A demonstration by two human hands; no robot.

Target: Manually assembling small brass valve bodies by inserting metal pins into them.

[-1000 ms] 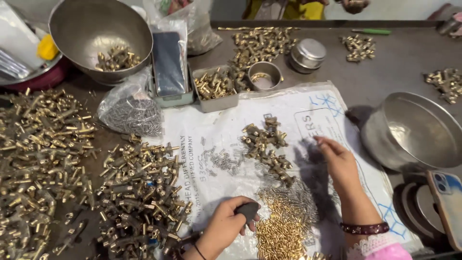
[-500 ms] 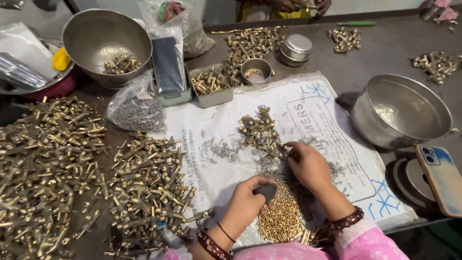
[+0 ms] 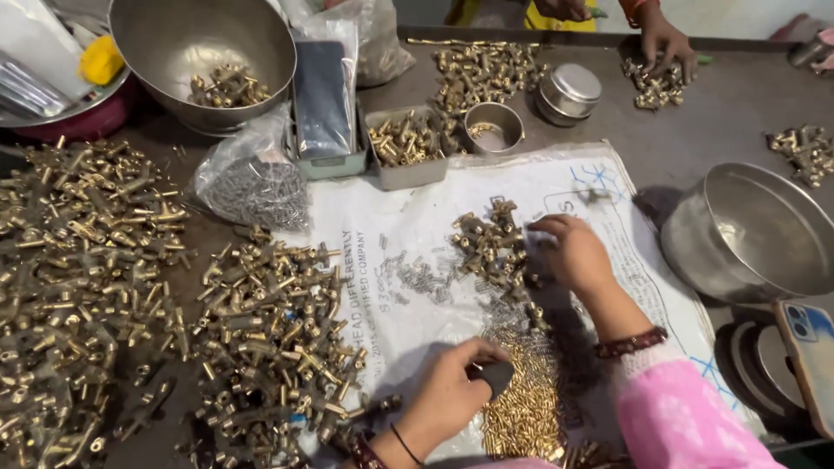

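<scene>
Brass fittings, small pile: a cluster of brass fittings (image 3: 488, 245) lies on the white printed sheet (image 3: 391, 287), and the right hand (image 3: 569, 254) now rests at its right edge, fingers curled onto the nearest pieces; whether it actually grips one cannot be told.
Right hand, change: a second ago it lay lower and further right on the sheet, half a second ago it was down by the small pins; now it is up against the cluster, so the reach is toward the fittings.
Left hand: the left hand (image 3: 447, 399) closes around a small dark tool (image 3: 497, 376), pinched between thumb and fingers, held just beside the heap of small brass pins (image 3: 526, 404).
Left hand, change: it holds the same dark tool as before and sits in much the same spot beside the pins.
Steel screws: a thin scatter of grey screws (image 3: 417, 278) lies on the sheet, left of the cluster, apart from both hands.
Left side: large spreads of brass parts (image 3: 269, 347) cover the dark table (image 3: 695, 122).
Back: a steel bowl (image 3: 204, 56) holds a few brass pieces; a small tray (image 3: 404, 143) and a round tin (image 3: 493, 126) stand behind the sheet.
Right side: an empty steel bowl (image 3: 751, 234) stands near the right hand; a phone (image 3: 808, 356) lies below it.
Other person: another person's hand (image 3: 665, 39) rests on a far pile.
</scene>
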